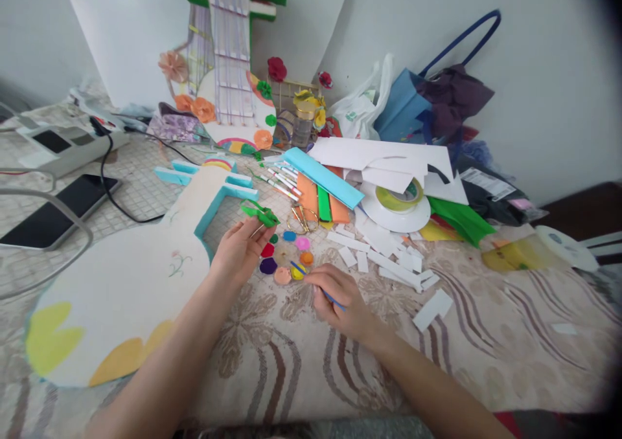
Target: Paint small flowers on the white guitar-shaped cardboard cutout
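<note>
My left hand [241,250] is raised a little above the cloth, fingers pinched on a small green paper shape [261,213]. My right hand [337,298] rests on the cloth with its fingers closed round a thin blue paintbrush [311,280]. The brush tip reaches into a round paint palette [286,258] with wells of red, purple, blue, pink, orange and yellow paint, which lies between the two hands. A large white guitar-shaped cutout [126,283] with a blue edge and yellow patches lies just left of my left hand.
Gold scissors [304,219], coloured markers [282,181], white paper strips [389,264], a tape roll on a white disc [398,202] and foam sheets lie beyond the palette. A decorated standing guitar model [228,70] leans on the wall. A phone [53,212], cables and bags flank the bed.
</note>
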The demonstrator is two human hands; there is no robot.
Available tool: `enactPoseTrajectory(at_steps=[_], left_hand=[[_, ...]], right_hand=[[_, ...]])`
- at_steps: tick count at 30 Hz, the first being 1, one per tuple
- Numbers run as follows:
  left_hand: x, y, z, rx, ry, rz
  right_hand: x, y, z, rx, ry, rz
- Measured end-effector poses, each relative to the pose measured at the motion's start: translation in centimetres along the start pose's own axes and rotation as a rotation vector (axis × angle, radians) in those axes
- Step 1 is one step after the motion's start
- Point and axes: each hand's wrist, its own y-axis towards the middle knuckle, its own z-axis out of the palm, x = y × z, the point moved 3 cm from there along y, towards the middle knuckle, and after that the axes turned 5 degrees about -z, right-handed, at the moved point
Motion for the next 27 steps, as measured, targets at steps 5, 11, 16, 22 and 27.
enactPoseTrajectory(at_steps=[5,11,16,22,27], left_hand=[[0.3,0.1,-0.3,-0.05,-0.023,0.006],[0.6,0.0,-0.4,-0.067,-0.035,-0.002],[0.8,-0.3,-0.2,-0.079,-0.043,-0.016],[0.9,-0.6,0.0,-0.061,-0.045,-0.051],[1.0,-0.7,0.0,-0.07,-0.037,-0.035]], right_hand=[[0.1,0.1,0.0,0.015,-0.005,-0.034],[0.0,0.0,0.0,0.016,-0.01,-0.038],[0.0,0.1,0.0,0.011,-0.025,-0.029],[-0.1,-0.3,-0.6,-0.074,0.026,-0.015],[0.2,-0.4,-1.6,-0.219,0.039,-0.025]])
